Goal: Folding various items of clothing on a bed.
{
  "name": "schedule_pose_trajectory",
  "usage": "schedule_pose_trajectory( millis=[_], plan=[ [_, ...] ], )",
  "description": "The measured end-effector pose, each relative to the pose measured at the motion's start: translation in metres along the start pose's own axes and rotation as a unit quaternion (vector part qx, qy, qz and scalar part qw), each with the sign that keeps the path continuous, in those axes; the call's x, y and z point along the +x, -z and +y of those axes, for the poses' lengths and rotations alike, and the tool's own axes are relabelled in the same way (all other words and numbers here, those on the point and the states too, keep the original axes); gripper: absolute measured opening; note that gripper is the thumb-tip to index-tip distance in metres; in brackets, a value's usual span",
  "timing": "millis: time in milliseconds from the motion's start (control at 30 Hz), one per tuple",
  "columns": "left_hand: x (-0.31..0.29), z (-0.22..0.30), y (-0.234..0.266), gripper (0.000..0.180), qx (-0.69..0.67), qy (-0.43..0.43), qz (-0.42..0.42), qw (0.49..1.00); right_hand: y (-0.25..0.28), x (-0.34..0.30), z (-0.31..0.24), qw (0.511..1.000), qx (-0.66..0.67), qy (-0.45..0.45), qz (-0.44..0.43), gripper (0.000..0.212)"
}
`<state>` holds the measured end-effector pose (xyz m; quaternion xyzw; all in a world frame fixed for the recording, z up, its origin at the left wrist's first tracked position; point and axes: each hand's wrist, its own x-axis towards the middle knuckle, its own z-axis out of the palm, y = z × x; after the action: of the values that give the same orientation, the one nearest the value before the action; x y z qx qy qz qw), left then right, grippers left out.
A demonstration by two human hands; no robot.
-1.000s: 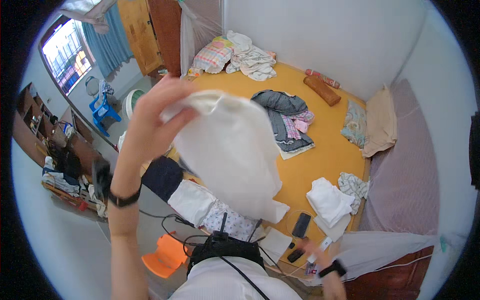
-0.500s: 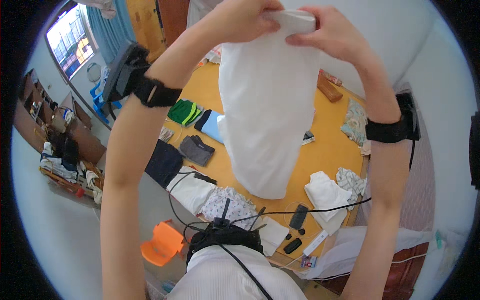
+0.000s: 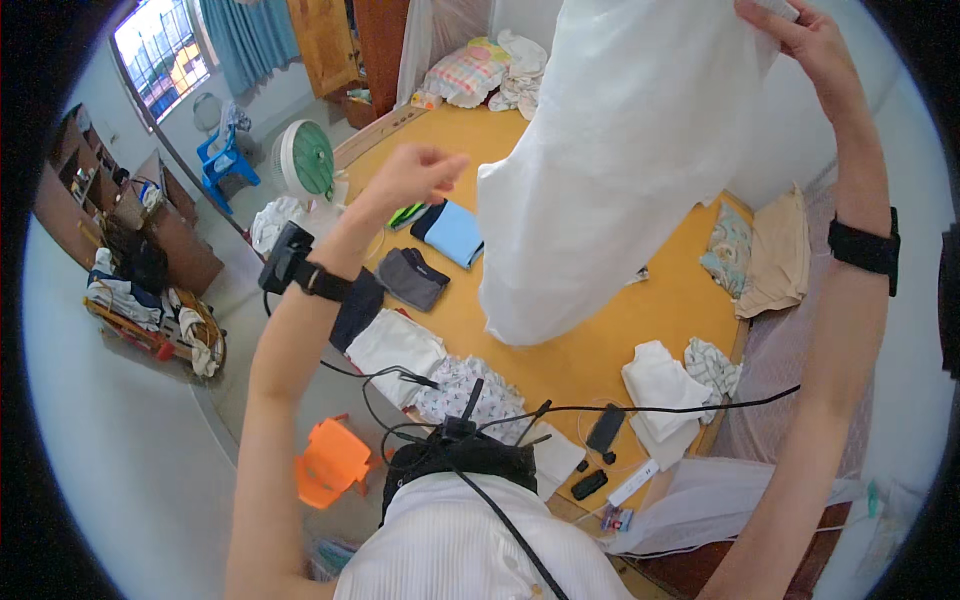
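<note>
A large white garment (image 3: 610, 180) hangs over the bed from my right hand (image 3: 815, 45). The fingers of that hand pinch its upper right corner. Its exact kind is unclear, and its top runs out of the picture. Left of the garment's edge, my left hand (image 3: 425, 175) is raised and apart from it. Those fingers are curled together with nothing visible in them. Beneath the left hand lie a folded light blue and black garment (image 3: 450, 232) and a folded dark grey garment (image 3: 412, 278).
Folded white clothes (image 3: 397, 345) and a patterned cloth (image 3: 470, 390) line the near bed edge. Right of them are a phone (image 3: 605, 430), a power strip (image 3: 633, 483) and a white clothes pile (image 3: 660, 395). A fan (image 3: 303, 160) and orange chair (image 3: 335, 462) stand left. Black cables cross my waist.
My left hand has let go of the white garment and dropped to the left. My right hand has moved right with it, and the garment hangs wider and slanted.
</note>
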<state>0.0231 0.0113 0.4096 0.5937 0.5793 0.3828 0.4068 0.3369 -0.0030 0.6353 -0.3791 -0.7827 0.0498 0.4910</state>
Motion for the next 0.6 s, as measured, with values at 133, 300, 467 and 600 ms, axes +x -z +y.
schedule_pose_trajectory(
  millis=[133,300,467,600],
  plan=[
    [-0.007,-0.031,-0.016,0.041,-0.081,0.052,-0.077,0.992,-0.002,-0.001,-0.012,1.0,-0.018,0.017,-0.001,0.03],
    [-0.001,-0.032,-0.035,0.034,-0.15,0.027,-0.113,0.982,0.001,-0.014,-0.02,0.988,-0.114,0.088,0.046,0.03],
    [-0.003,-0.02,-0.061,0.031,-0.185,0.073,-0.173,0.964,0.016,-0.015,-0.017,0.996,-0.073,0.022,0.045,0.032],
    [-0.004,-0.01,-0.066,0.03,-0.233,0.012,-0.162,0.959,0.035,-0.029,-0.018,0.993,-0.113,-0.013,0.041,0.036]
  ],
)
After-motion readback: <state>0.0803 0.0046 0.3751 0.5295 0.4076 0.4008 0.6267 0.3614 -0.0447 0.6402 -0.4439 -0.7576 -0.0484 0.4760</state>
